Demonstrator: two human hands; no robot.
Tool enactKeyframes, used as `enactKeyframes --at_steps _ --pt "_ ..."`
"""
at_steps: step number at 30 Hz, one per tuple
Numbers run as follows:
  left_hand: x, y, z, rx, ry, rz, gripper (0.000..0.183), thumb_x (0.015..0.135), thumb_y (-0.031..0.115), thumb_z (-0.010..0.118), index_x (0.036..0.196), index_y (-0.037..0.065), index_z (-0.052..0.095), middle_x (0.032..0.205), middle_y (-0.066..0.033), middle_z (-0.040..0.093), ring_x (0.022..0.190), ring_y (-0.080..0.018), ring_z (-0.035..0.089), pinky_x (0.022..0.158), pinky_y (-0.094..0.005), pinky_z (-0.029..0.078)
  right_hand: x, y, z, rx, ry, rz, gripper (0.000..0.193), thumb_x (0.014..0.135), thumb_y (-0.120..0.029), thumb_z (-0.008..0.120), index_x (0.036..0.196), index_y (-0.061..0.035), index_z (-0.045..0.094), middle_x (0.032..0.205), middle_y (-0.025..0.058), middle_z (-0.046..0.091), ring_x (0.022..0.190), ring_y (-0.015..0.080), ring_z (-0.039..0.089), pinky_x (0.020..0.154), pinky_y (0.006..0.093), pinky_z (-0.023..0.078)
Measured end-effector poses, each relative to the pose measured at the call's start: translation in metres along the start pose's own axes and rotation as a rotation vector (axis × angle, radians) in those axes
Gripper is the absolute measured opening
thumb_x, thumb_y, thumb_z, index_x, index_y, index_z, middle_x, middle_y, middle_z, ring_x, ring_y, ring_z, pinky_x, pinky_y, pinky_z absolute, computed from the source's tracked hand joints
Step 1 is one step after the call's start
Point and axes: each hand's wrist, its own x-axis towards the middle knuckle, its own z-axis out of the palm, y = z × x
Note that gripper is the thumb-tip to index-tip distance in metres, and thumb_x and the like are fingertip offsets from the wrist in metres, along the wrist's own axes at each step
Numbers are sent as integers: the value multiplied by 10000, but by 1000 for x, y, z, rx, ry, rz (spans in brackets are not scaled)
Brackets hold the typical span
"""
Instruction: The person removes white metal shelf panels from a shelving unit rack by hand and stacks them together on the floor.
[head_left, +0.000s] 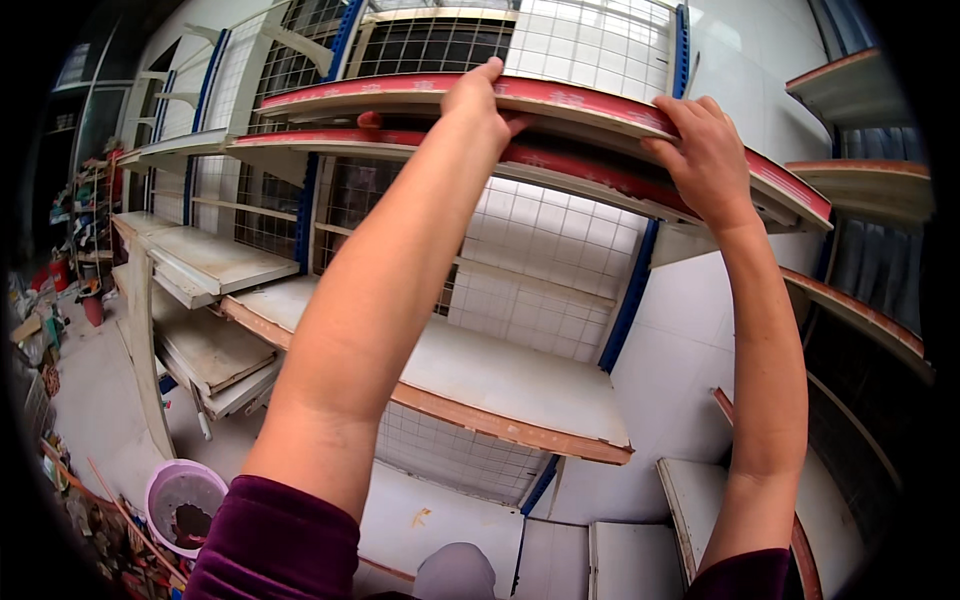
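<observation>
Dark purple, velvety sleeves were seen nearest. Beyond them, a long, flat shelf board, faced with a smooth red strip, was held high by its front edge in both hands: the left hand was curled around it near the middle, the right hand wrapped over it toward the right end. Just below, a second red-edged shelf was placed. Lower down, a flat white shelf was trimmed with worn brown edging. Behind, square wire mesh was flanked by blue posts.
</observation>
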Motion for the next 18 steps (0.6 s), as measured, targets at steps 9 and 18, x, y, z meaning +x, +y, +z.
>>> enactKeyframes --at_steps 9,18 --pt "-14 10 28 -40 -65 26 241 809 112 623 1008 -5 552 1036 -109 548 901 -229 559 812 -421 509 -6 3 -31 -89 127 34 349 702 -152 666 1027 -64 576 890 66 597 843 240 521 767 343 414" --pt "-49 19 41 -154 -268 66 201 808 125 632 949 11 544 929 -84 558 854 -212 547 784 -406 507 -10 5 -67 -87 188 44 355 726 -119 644 1064 -55 558 896 78 590 842 240 524 759 348 420"
